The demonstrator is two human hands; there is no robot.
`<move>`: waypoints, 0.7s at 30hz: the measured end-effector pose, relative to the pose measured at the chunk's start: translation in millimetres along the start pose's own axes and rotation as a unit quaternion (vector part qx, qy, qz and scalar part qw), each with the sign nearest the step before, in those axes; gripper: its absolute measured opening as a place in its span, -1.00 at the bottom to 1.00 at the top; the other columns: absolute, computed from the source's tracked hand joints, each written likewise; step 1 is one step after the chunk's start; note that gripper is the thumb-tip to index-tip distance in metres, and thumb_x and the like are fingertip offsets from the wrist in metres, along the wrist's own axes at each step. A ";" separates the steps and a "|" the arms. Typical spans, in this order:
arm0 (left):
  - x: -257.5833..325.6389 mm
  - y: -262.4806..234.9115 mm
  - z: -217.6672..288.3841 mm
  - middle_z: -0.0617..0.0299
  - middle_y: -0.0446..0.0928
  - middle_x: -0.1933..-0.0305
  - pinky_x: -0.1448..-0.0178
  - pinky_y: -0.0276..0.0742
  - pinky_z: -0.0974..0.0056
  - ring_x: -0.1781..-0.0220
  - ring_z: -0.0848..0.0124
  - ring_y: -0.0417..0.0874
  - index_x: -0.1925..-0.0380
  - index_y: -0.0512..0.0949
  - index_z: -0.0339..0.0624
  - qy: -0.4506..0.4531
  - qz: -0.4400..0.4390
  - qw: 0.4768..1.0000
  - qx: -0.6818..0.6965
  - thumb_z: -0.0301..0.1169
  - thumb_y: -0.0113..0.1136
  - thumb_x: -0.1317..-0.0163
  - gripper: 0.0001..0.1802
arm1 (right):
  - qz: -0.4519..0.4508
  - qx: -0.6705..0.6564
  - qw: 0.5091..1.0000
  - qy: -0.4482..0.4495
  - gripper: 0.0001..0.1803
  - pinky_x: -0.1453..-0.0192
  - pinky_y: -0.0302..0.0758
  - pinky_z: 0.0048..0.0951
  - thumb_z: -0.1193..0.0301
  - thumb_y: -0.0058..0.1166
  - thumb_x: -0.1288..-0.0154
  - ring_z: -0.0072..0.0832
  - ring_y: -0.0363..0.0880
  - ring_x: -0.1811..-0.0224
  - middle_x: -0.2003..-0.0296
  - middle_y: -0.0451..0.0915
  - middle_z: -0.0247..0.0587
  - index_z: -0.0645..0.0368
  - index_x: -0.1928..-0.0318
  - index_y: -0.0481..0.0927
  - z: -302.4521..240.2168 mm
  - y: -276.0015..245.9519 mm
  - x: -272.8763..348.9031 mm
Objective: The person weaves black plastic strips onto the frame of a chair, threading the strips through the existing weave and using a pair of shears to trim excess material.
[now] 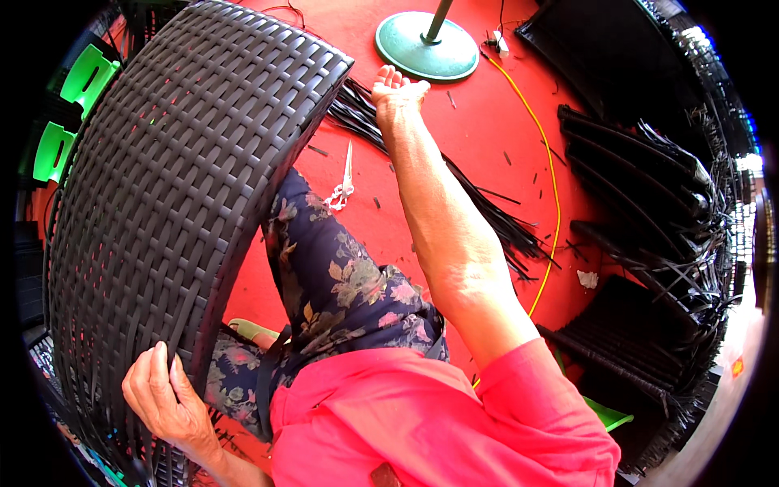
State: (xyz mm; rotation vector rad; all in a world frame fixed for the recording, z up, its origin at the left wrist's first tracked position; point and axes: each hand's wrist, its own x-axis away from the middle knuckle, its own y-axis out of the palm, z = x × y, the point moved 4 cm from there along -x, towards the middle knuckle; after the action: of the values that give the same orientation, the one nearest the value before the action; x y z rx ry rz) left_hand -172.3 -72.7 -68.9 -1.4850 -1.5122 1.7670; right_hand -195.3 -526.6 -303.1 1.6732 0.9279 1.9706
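Note:
A large curved panel [174, 154] of dark, flat plastic wicker strips leans across my left side and left leg. At its lower right edge my left hand [166, 402] lies against the weave, thumb close to the straightened fingers, seemingly closed on a dark strip. Below that hand, loose strip ends hang down. My right arm reaches far forward, and my right hand [399, 91] is turned palm up with fingers apart; no strip shows in it. Beside its wrist, a bundle of loose black strips [479, 203] runs across the red floor, passing under the forearm.
A green round stand base [427, 47] with a pole stands ahead. White-handled scissors [344, 183] lie on the red floor [519, 105] among strip scraps. A yellow cable [554, 178] curves at right, near stacked black wicker pieces [641, 178]. Green plastic stools [85, 79] stand at left.

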 end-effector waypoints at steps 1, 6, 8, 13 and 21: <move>0.3 -0.2 0.1 0.06 0.54 0.16 0.03 0.47 0.10 0.12 0.13 0.54 0.13 0.59 -0.34 0.001 0.001 1.000 -0.001 -0.55 0.20 -0.23 -0.79 | 0.007 -0.004 1.000 -0.005 -0.29 0.04 0.53 -0.37 -0.23 -0.17 -0.34 -0.39 0.42 0.16 0.06 0.35 -0.24 0.18 -0.09 0.27 0.2 0.9 1.0; -1.0 -1.3 2.6 0.06 0.54 0.17 0.03 0.47 0.11 0.13 0.14 0.54 0.13 0.59 -0.34 0.002 0.003 1.000 0.002 -0.56 0.20 -0.22 -0.79 | 0.019 -0.011 1.000 -0.015 -0.30 0.06 0.55 -0.38 -0.22 -0.18 -0.35 -0.40 0.43 0.18 0.09 0.36 -0.23 0.19 -0.08 0.26 -2.7 0.5 -0.3; -2.1 2.2 3.5 0.06 0.55 0.16 0.03 0.48 0.11 0.13 0.14 0.54 0.13 0.59 -0.35 0.002 0.004 1.000 0.012 -0.56 0.20 -0.22 -0.79 | 0.020 -0.017 1.000 -0.017 -0.30 0.07 0.57 -0.37 -0.22 -0.19 -0.36 -0.41 0.43 0.16 0.10 0.36 -0.23 0.19 -0.10 0.27 -7.5 -0.3 -3.5; 0.6 2.1 3.2 0.07 0.56 0.23 0.11 0.49 0.09 0.18 0.12 0.56 0.16 0.60 -0.33 0.006 0.013 1.000 -0.026 -0.56 0.25 -0.16 -0.78 | 0.014 0.022 1.000 0.013 -0.39 0.30 0.58 -0.37 -0.25 -0.21 -0.35 -0.42 0.51 0.41 0.37 0.46 -0.30 0.07 0.07 0.30 7.9 -2.7 -2.4; 3.4 -45.6 -16.7 0.19 0.57 0.38 0.27 0.38 0.24 0.42 0.33 0.57 0.20 0.64 -0.29 0.032 0.072 0.980 -0.183 -0.57 0.26 -0.12 -0.79 | -0.290 0.287 0.912 -0.034 -0.88 0.18 0.55 -0.39 0.38 0.05 -0.33 -0.43 0.58 0.32 0.33 0.63 -0.30 0.14 0.22 0.55 -10.9 42.3 70.6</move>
State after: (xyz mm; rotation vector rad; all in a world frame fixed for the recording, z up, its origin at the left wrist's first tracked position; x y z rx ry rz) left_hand -174.1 -46.0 -28.2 -1.8504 -1.8091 1.5558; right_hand -215.7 -511.5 -224.0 1.4612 1.8522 1.2959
